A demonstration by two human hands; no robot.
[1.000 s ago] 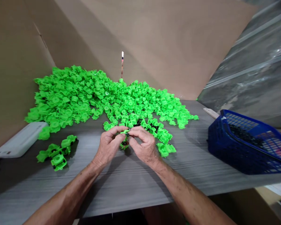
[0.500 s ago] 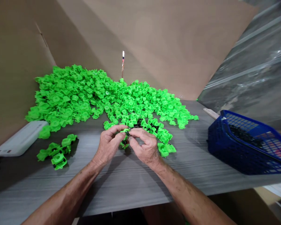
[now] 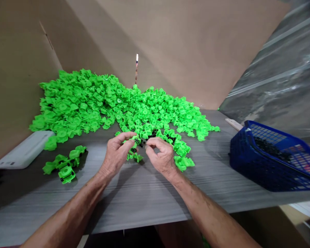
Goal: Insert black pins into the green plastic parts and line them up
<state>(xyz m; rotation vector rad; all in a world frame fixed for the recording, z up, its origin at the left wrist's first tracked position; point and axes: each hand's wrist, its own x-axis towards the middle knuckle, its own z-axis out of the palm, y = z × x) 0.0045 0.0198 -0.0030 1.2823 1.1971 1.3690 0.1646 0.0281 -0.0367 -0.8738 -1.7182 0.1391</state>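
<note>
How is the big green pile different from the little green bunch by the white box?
The big green pile holds far more pieces than the small green clump. The pile heaps against the cardboard wall, while the clump lies apart from it, beside the white box. Both are made of bright green plastic pieces.

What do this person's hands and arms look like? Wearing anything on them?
The left hand and right hand are bare, as are the left forearm and right forearm: no gloves, sleeves, watch or rings show. The skin is creased and freckled.
</note>
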